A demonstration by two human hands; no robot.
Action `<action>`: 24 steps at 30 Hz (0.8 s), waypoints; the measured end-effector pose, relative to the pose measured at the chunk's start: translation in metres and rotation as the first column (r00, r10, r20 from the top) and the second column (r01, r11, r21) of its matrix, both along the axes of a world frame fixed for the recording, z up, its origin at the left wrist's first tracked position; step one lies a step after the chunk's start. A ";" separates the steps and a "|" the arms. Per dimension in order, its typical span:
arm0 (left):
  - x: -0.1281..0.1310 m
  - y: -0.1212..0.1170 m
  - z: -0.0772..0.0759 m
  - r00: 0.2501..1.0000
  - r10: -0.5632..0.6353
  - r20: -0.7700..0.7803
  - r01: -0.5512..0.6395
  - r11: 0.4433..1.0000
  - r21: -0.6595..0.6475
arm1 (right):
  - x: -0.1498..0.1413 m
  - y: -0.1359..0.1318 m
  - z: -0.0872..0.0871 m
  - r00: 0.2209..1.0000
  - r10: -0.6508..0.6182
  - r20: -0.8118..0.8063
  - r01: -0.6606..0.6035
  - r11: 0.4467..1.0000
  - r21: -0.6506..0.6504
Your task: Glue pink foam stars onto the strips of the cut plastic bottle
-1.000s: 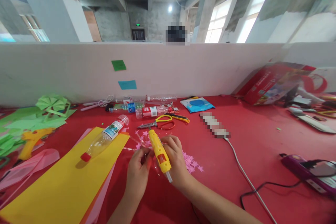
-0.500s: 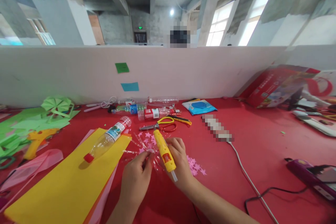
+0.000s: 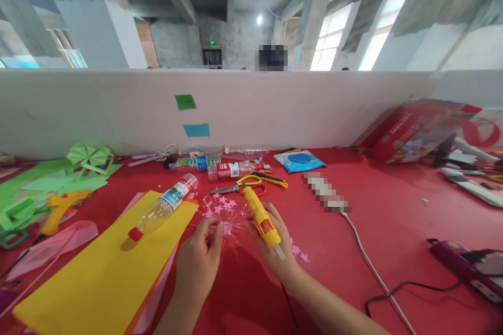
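My right hand (image 3: pixel 275 243) is wrapped round a yellow glue gun (image 3: pixel 261 217), its nozzle pointing away from me and a clear glue stick protruding from the rear. Thumb and fingers of my left hand (image 3: pixel 200 254) are closed on the edge of a clear plastic bottle piece cut into strips (image 3: pixel 236 230), which fan outward between both hands. A pink paper star (image 3: pixel 227 227) shows by the left fingertips. More pink stars (image 3: pixel 220 204) appear beyond and through the plastic, and several others (image 3: pixel 299 252) lie right of my right hand. What the right fingertips touch is hidden.
Scissors (image 3: pixel 239 184) and a yellow cutter (image 3: pixel 273 180) lie ahead. A bottle (image 3: pixel 163 201) rests on yellow paper (image 3: pixel 98 267) at left, near another yellow glue gun (image 3: pixel 58 207). Right are a phone (image 3: pixel 324 191), its white cable (image 3: pixel 373 261) and a purple power strip (image 3: pixel 467 267).
The glue gun has shifted right, away from my left fingers. My left hand has drawn slightly left and down, and the plastic strips now show spread out between the hands.
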State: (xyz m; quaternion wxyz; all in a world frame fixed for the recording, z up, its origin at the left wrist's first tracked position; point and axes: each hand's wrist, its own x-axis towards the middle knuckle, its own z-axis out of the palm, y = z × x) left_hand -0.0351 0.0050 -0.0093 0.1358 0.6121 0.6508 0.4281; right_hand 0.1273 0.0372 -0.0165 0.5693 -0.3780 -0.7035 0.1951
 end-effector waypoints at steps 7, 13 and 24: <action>0.003 -0.006 0.004 0.992 -0.028 0.126 0.012 0.992 0.129 | 0.008 0.005 0.000 0.995 -0.037 -0.095 0.028 0.995 -0.094; 0.006 -0.011 0.013 0.687 -0.227 0.690 0.220 0.970 0.101 | 0.023 0.007 0.010 0.994 0.056 -0.089 -0.073 0.977 -0.200; 0.036 -0.023 -0.012 0.610 -0.347 0.712 0.346 0.926 0.155 | 0.012 -0.019 0.002 0.979 0.135 0.154 -0.151 0.984 0.093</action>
